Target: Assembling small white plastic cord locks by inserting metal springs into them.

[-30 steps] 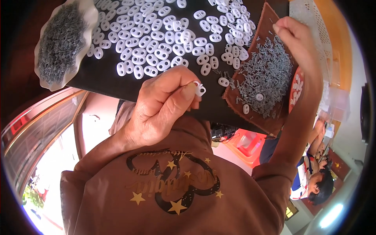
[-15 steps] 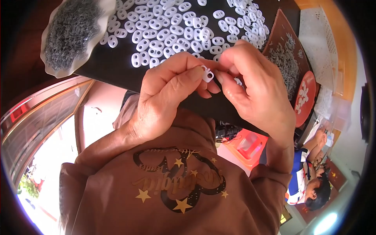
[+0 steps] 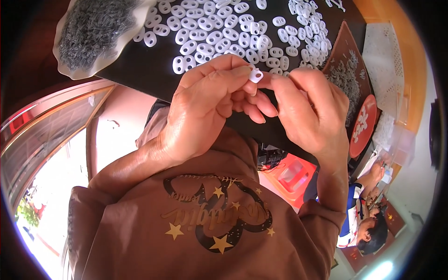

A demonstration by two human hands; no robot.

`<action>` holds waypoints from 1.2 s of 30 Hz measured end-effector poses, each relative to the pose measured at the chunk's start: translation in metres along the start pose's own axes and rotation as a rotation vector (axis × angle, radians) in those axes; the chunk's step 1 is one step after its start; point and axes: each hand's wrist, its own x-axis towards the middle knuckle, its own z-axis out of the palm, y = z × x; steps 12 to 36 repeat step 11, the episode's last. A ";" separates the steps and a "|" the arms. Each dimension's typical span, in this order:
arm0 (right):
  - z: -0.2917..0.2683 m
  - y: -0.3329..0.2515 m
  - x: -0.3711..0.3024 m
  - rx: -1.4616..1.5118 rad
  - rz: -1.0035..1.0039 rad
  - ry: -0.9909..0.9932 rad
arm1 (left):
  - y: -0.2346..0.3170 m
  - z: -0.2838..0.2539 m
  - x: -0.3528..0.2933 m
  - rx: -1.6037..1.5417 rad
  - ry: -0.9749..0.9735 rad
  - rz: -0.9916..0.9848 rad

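A small white plastic piece with oval holes [image 3: 255,75] is pinched between the thumb and forefinger of my left hand [image 3: 198,105]. The lower fingers of that hand curl loosely beneath it. Close by on the right, my right hand [image 3: 311,109] has its thumb and forefinger pressed together, their tips beside the piece. Whether anything small sits in that pinch is hidden. Many matching white two-hole ovals [image 3: 214,37] lie scattered over the dark tabletop [image 3: 140,72] beyond my hands.
A cream wavy-edged dish [image 3: 138,29] heaped with dark grey bits stands far left. On the right lie a brown mat [image 3: 335,55] with small grey parts and a red plate [image 3: 371,128] with white pieces. A red stool [image 3: 298,179] and another person [image 3: 357,219] are lower right.
The left hand has tilted the white piece and brought it slightly up and right. My right hand has turned, its fingers folding in more. The whole view has shifted a little.
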 end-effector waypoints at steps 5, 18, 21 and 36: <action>0.005 0.003 0.000 0.275 0.124 0.065 | 0.001 -0.001 -0.001 -0.005 -0.008 -0.031; 0.001 -0.001 -0.004 0.661 0.470 0.067 | -0.005 -0.003 -0.003 0.163 -0.025 0.062; 0.001 -0.001 -0.004 0.661 0.470 0.067 | -0.005 -0.003 -0.003 0.163 -0.025 0.062; 0.001 -0.001 -0.004 0.661 0.470 0.067 | -0.005 -0.003 -0.003 0.163 -0.025 0.062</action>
